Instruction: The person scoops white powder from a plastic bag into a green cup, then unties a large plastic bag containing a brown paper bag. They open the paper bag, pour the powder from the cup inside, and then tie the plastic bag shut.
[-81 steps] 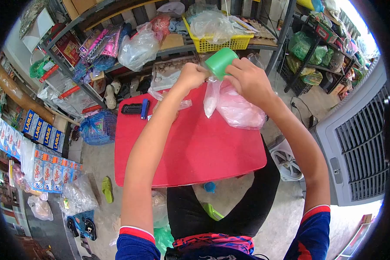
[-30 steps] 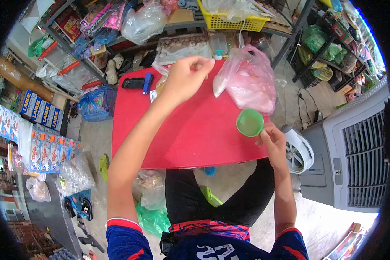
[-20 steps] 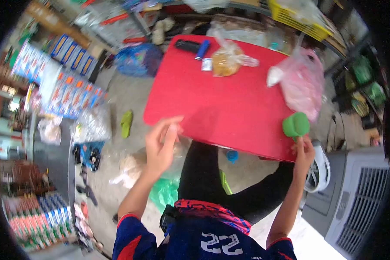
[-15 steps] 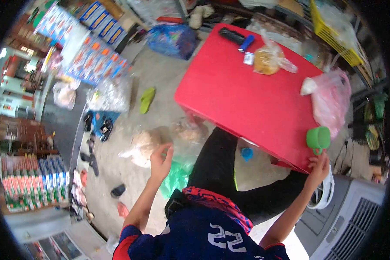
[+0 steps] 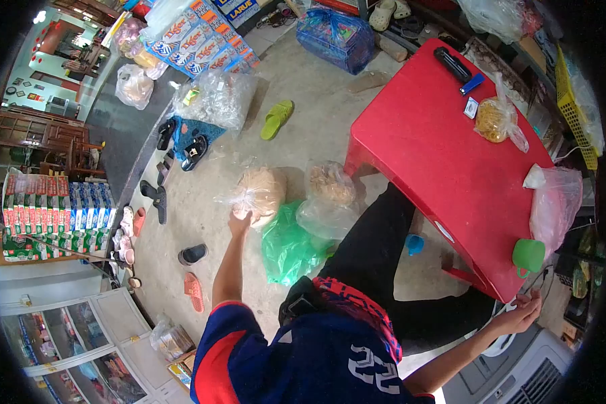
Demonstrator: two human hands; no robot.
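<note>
My left hand [image 5: 240, 223] is at the near side of a clear plastic bag [image 5: 262, 192] filled with something beige, its fingers closed on the gathered plastic. A green plastic bag [image 5: 289, 246] lies just right of it, and a second clear bag [image 5: 332, 185] with brownish contents sits beyond. My right hand [image 5: 524, 313] is off the table's right corner, fingers loosely curled and apart, with nothing in them. Close above it, a green cup [image 5: 528, 255] with a handle stands on the red table [image 5: 431, 155].
On the table lie a tied bag of yellowish food [image 5: 493, 121], a blue lighter-like item [image 5: 472, 83] and a pink bag [image 5: 555, 202]. A blue cup [image 5: 415, 244] is under it. A green slipper [image 5: 277, 120] and a dark slipper [image 5: 192, 254] lie on the floor. A grey appliance [image 5: 518, 370] stands at right.
My left hand has moved forward onto the beige-filled bag. My right hand has come away from the green cup, which stays on the table. The view has shifted left.
</note>
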